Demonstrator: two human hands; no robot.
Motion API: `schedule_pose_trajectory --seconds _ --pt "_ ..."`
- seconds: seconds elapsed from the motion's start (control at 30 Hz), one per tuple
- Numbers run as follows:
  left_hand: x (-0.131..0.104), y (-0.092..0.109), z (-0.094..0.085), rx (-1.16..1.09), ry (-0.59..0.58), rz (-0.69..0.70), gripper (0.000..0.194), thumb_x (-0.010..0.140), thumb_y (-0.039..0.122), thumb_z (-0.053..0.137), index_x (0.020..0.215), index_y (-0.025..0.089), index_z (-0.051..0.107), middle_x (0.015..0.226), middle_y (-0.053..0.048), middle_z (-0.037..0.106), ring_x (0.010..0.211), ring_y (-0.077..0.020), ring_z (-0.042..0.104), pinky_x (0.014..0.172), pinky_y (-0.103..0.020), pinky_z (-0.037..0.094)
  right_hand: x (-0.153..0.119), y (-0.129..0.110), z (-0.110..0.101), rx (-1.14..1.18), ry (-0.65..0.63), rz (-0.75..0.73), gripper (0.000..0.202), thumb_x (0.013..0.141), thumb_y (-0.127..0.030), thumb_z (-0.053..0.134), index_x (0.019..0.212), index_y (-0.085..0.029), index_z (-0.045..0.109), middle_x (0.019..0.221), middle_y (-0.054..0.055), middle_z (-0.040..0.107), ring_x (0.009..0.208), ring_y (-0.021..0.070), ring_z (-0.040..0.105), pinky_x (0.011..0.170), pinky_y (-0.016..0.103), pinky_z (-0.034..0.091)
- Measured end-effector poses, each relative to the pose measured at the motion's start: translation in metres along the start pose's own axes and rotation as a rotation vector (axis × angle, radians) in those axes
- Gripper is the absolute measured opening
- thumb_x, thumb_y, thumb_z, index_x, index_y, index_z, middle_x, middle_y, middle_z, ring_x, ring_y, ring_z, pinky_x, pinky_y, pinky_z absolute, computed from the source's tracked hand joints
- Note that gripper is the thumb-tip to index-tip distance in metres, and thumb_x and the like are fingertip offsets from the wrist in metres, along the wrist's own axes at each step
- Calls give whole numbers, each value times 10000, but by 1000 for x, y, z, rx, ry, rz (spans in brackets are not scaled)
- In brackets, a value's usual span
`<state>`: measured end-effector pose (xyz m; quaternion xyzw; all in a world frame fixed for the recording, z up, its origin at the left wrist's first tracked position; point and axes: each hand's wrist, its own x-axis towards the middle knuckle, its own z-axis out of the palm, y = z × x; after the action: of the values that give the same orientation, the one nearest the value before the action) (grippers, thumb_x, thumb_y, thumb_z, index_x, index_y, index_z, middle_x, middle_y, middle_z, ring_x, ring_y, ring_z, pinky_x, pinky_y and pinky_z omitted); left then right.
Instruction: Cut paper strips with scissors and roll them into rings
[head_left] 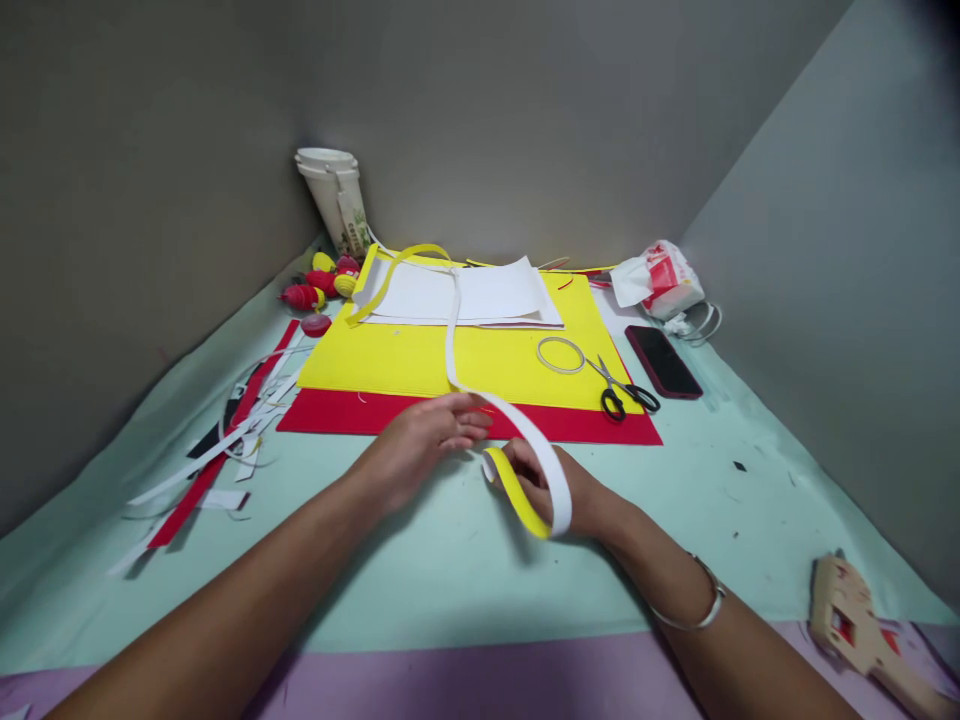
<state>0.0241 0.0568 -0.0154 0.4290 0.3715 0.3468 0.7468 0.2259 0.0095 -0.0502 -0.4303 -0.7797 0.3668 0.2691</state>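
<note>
A long, narrow paper-like strip (534,432), white on one face and yellow on the other, curls in front of me. My right hand (559,485) is closed on it close to its near end, and a bracelet circles that wrist. From there the strip loops up and runs back across the yellow sheet (375,360). Just left of it, my left hand (427,435) has its fingers stretched out and holds nothing. Whether those fingertips touch the strip, I cannot tell. Under the yellow sheet lies a red sheet (337,412).
White sheets (487,297) lie at the back. Scissors (619,390), a ring (560,355) and a phone (664,362) are on the right, with a glue gun (855,620) nearer. Strip scraps (217,450), red-yellow rolled pieces (304,297) and a cup (334,195) stand left.
</note>
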Motion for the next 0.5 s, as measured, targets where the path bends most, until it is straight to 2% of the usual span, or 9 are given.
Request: schedule_pose_trajectory --seconds 0.1,0.27,0.37,0.5 --pt "7 20 0 -192 84 -48 364 769 284 576 1078 93 595 1022 -160 673 974 -244 639 858 -333 482 0 -1 0 -19 -45 24 40 850 -218 553 823 -188 554 692 -27 552 600 109 446 556 224 342" --pt "43 55 3 -207 150 20 491 736 462 689 1071 122 577 1073 -178 643 1051 -277 608 887 -351 483 0 -4 -2 11 -122 51 77 862 -265 559 833 -194 556 685 -42 533 594 95 437 554 212 336" --pt "72 77 -7 -178 194 81 548 719 527 674 1062 108 590 1032 -193 641 1030 -299 607 856 -360 484 -1 -6 -5 49 -156 61 82 861 -267 567 827 -193 556 694 -43 526 603 91 437 555 209 333" --pt "104 96 -26 -63 350 176 491 702 561 658 963 149 601 1021 -157 637 981 -279 600 846 -389 467 0 -8 -10 146 -197 89 86 855 -267 577 827 -186 565 688 -42 510 605 89 428 548 206 329"
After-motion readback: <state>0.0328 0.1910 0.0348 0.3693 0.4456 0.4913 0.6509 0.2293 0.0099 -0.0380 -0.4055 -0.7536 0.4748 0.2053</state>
